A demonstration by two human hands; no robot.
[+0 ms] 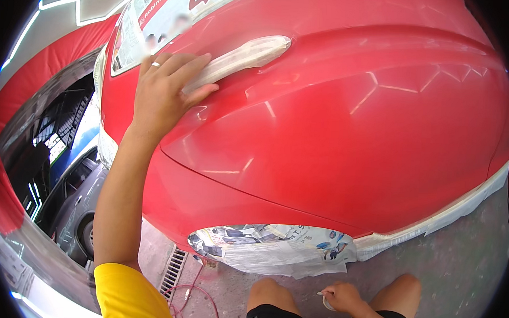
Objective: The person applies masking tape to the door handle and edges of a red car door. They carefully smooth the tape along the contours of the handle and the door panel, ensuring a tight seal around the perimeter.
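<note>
A red car door panel (324,145) fills the middle, with a door handle (248,59) wrapped in pale masking tape. My left hand (166,85) reaches up to the near-left end of that handle, its fingers above and its thumb below, closed around the end. The palm side and exact contact are hidden. Low by my lap, my right hand (344,297) is closed on a small roll of masking tape (327,304), of which only the pale rim shows.
Newspaper masking covers the window (163,24) and the wheel arch (267,243). Taped sheeting (435,217) lines the door's lower edge. A red hose (215,301) lies beside a floor grate (172,273). A grey car (79,207) stands at left.
</note>
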